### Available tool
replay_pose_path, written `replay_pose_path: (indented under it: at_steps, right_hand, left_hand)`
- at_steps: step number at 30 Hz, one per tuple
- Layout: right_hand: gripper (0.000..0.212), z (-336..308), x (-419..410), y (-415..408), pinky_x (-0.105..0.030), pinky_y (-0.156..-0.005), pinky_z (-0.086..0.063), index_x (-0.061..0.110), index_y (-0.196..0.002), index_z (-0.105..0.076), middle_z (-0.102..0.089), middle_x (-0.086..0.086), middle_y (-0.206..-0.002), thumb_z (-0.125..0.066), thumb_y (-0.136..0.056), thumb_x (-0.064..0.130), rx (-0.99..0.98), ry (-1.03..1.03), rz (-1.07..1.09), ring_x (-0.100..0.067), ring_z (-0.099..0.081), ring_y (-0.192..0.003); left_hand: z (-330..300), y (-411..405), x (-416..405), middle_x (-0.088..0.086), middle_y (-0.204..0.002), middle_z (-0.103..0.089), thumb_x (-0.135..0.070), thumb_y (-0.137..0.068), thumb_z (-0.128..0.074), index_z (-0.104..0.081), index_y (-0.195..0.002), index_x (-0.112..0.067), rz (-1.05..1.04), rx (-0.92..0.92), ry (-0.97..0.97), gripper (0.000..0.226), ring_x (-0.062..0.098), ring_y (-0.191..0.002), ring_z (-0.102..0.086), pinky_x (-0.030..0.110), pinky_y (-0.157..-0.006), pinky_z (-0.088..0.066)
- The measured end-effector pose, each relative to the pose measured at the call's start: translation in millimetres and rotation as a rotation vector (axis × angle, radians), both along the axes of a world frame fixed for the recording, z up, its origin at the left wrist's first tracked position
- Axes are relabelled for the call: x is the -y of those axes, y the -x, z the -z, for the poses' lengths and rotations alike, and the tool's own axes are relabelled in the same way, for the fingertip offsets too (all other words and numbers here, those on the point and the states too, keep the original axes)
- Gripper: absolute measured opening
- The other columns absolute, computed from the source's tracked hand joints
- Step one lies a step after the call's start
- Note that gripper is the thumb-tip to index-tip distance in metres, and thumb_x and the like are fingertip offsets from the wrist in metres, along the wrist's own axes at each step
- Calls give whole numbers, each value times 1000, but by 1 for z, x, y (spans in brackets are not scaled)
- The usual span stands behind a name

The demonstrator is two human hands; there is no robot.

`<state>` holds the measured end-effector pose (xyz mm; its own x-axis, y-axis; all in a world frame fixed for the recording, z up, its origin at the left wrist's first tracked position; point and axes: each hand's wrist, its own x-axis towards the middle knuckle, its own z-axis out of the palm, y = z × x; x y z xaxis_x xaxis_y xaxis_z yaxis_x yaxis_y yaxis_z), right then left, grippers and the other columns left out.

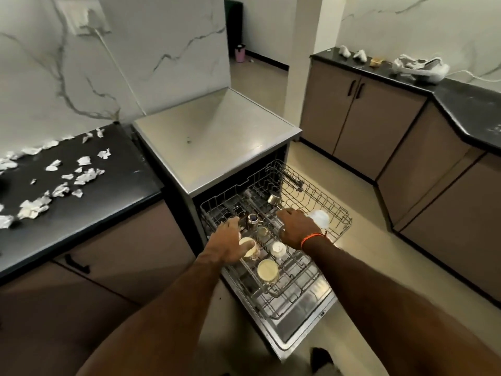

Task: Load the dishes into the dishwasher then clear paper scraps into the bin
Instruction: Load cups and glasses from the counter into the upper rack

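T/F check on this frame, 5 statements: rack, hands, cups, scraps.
1. The dishwasher rack is pulled out over the open door. True.
2. The left hand rests on a cream cup in the rack. True.
3. The paper scraps are already cleared off the black counter. False: many crumpled scraps lie scattered on it.
4. The right hand is holding a plate above the rack. False: it is down at the rack wires and no plate shows.
5. The rack holds several cups, including an upturned cream one nearest the camera. True.
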<state>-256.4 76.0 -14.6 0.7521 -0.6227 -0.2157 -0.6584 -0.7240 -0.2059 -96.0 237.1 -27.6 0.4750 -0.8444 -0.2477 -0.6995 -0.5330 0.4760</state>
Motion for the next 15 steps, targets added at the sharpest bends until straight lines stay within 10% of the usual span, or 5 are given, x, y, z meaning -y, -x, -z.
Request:
replay_pose_path:
  at_steps: [15]
  right_hand:
    - [57, -5, 87, 50, -48, -108, -45, 17, -147, -44, -46, -11, -152, -57, -93, 32, -52, -25, -460, -33, -46, -135]
  left_hand:
    - [3, 131, 37, 15, -148, -49, -54, -83, -75, -31, -152, -11, -414, -57, -37, 93, 34, -128, -51, 47, -103, -48]
